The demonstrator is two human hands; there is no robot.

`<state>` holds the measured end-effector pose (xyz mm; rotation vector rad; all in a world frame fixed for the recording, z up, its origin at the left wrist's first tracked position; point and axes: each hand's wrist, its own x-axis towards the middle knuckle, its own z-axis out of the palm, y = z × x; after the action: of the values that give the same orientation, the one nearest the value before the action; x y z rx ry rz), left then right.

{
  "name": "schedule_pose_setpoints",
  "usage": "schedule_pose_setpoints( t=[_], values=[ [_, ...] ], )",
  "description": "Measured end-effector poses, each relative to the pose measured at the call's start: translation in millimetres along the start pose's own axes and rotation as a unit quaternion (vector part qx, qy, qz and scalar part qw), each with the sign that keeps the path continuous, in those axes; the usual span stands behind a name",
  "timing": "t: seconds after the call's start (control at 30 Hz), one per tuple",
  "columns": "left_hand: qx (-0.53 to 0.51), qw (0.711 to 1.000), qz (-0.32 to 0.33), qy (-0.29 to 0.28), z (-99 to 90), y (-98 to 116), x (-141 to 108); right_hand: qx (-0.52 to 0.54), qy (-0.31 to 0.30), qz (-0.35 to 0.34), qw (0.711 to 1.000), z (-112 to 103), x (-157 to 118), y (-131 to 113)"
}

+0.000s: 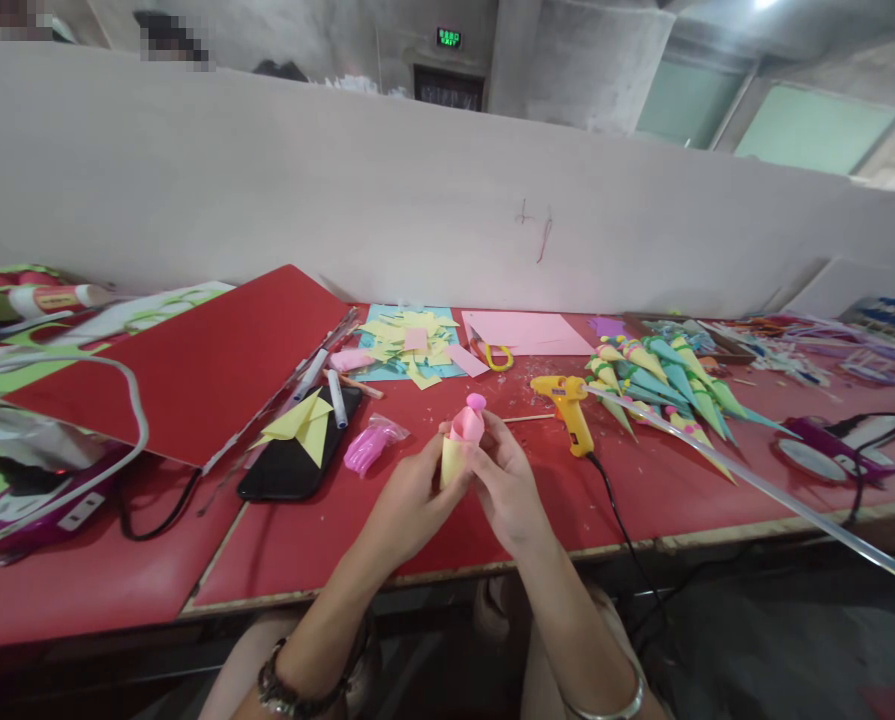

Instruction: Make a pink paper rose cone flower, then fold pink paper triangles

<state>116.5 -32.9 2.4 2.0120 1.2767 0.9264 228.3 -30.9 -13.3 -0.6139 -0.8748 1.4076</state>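
Observation:
Both my hands meet at the front middle of the red table, around a small rolled paper piece (458, 455), yellow below and pink above, with a bright pink rounded tip (476, 402). My left hand (421, 492) is closed on its lower left side. The fingers of my right hand (508, 482) press on its right side, near the pink part. A bag of pink material (372, 446) lies left of my hands. To the right is a yellow glue gun (569, 410) with a long clear stick in its back. A thin wooden stick (529, 418) lies between.
Yellow folded paper (304, 430) rests on a black phone (267, 482) at the left. Behind are paper scraps (398, 335), yellow-handled scissors (498, 360) and pink sheets (529, 335). Colourful paper cones (661, 380) are piled at the right. Power strips (64, 505) with cables sit at both sides.

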Motion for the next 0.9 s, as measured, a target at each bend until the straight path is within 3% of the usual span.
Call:
schedule_pose_setpoints(
  t=[0.4,0.9],
  values=[
    [-0.034,0.999,0.007,-0.018,-0.1,0.0,1.1,0.025,-0.015,-0.004,1.0,-1.9,1.0,2.9],
    [-0.058,0.998,-0.002,0.028,0.3,-4.6,3.8,-0.017,0.01,-0.023,1.0,-0.5,2.2,4.8]
  ],
)
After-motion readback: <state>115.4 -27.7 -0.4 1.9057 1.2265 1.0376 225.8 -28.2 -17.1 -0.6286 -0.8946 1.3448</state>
